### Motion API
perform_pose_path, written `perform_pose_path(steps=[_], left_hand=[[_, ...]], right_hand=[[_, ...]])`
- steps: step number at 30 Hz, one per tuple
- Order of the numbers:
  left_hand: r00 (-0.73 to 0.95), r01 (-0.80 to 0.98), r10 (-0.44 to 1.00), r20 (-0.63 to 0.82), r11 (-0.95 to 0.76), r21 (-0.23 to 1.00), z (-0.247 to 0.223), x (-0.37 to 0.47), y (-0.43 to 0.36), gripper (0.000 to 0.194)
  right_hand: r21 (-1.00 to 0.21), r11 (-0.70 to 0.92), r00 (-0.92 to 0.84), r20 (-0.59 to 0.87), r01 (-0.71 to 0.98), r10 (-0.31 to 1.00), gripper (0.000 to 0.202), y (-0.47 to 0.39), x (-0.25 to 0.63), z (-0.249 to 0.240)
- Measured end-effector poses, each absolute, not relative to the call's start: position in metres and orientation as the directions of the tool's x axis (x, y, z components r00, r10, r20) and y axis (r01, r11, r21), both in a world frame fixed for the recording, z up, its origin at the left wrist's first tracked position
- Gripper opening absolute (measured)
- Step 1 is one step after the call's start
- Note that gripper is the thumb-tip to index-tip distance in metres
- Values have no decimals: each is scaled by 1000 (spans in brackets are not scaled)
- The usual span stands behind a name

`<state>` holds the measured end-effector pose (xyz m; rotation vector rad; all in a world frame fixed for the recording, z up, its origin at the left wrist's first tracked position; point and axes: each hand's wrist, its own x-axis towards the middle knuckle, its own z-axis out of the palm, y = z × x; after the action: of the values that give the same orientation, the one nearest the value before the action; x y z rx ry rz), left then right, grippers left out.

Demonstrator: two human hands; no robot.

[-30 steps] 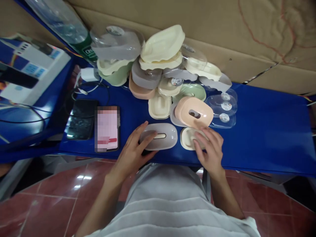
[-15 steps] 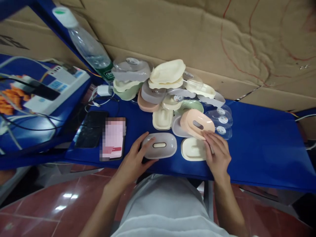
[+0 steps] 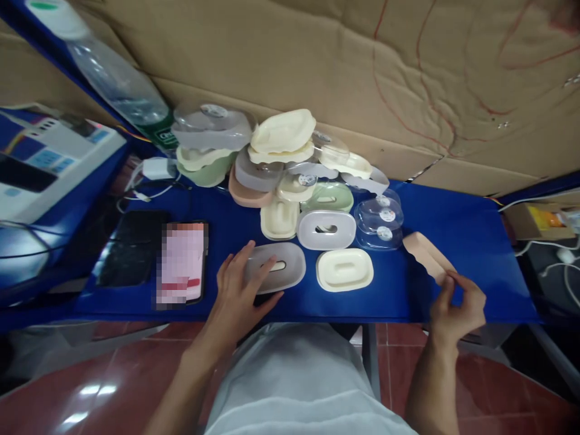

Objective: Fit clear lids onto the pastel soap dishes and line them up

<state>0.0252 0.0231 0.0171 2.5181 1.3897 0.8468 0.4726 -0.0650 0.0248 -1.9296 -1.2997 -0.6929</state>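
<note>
My left hand (image 3: 249, 283) rests around the left end of a grey oval soap dish (image 3: 292, 266), thumb at the near edge and fingers over the top. A cream slot shows in its middle. Out to the right, my right hand (image 3: 460, 308) pinches the near end of a peach soap dish (image 3: 426, 257), tipped on its side above the blue table. Between the hands lies a cream soap tray (image 3: 344, 270). Behind that is a pale lilac soap dish (image 3: 308, 232) with an oval hole. Clear lids (image 3: 378, 220) with round stickers lie beside it.
Soap dish parts (image 3: 290, 130) in cream, grey, green and peach are piled against the cardboard wall (image 3: 272, 54). Left of them are a plastic bottle (image 3: 122, 84), a white charger (image 3: 156, 168), a phone (image 3: 183, 260) and a power strip (image 3: 58, 157). The blue table (image 3: 471, 241) extends to the right.
My right hand has carried the peach soap dish rightward, off the cream tray and lilac dish, and tipped it on its side. My left hand stays on the grey dish. The view has shifted right.
</note>
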Motion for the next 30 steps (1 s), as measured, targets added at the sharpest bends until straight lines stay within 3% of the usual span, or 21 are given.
perform_pose_path(steps=[4,8,12,15,17,19,24,27,30], left_hand=[[417,724,820,392,-560,403,17,25,28,74],[383,700,840,384,-535,473,16,24,26,77],[313,659,875,371,-481,578,18,20,23,86],[285,625,893,348,-448,639,22,18,23,88],[278,608,901,333,-433,666,24,18,25,89],[273,597,911,310,-413,688,25,18,26,90],[296,581,924,242,-375,722,24,17,30,96],[284,567,932,225,-353,744,24,15,28,98],[269,556,937,225,-342,758,23,15,26,96]], right_hand=[[-238,-142,269,677,961,685,20,-48,474,30],[-300,109,110,629,948,770,28,-2,464,59],[-358,267,-138,347,895,928,57,65,470,79],[-439,295,-267,127,848,955,72,101,479,75],[-458,315,-321,66,831,945,74,110,481,69],[-434,359,-348,106,827,931,67,107,480,66],[-335,366,-210,421,868,883,43,71,462,72],[-311,312,-56,621,898,782,44,41,436,73],[-370,319,48,715,872,698,49,13,388,65]])
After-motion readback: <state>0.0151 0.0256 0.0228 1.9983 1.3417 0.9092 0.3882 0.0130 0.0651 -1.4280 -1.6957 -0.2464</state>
